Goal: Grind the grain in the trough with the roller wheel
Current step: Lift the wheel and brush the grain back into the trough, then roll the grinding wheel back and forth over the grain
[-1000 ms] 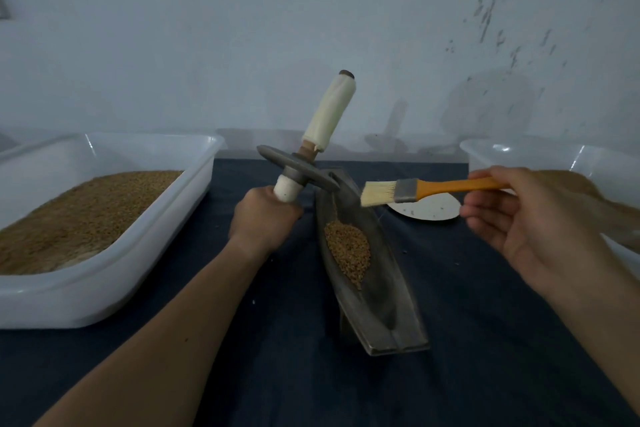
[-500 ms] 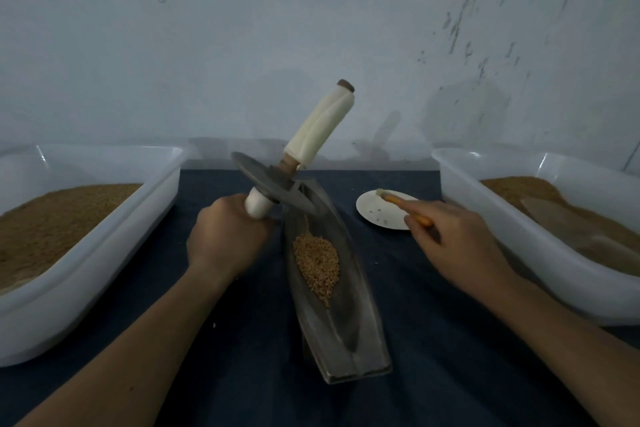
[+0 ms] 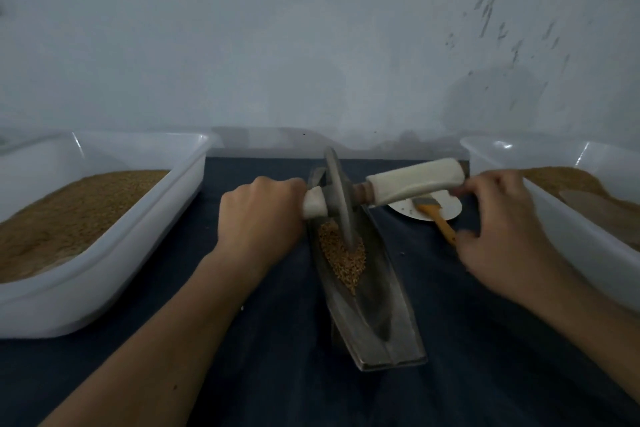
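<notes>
A dark boat-shaped metal trough (image 3: 381, 315) lies lengthwise on the dark cloth, with a small heap of brown grain (image 3: 343, 256) in its far half. The roller wheel (image 3: 339, 198) stands on edge in the trough, its rim in the grain. My left hand (image 3: 259, 218) grips the wheel's short white left handle. The long white right handle (image 3: 415, 182) points right, nearly level. My right hand (image 3: 502, 236) is blurred, with its fingertips at that handle's outer end and nothing held in it.
An orange-handled brush (image 3: 433, 211) lies with its bristles on a small white plate (image 3: 446, 210) just right of the trough. A white tub (image 3: 104, 270) of grain stands left. Another white tub (image 3: 588, 253) with grain and a scoop (image 3: 602, 208) stands right. A wall is close behind.
The right hand laid the brush on the plate and moved to the roller's right handle. The left hand swung the wheel from tilted in the air to upright in the grain.
</notes>
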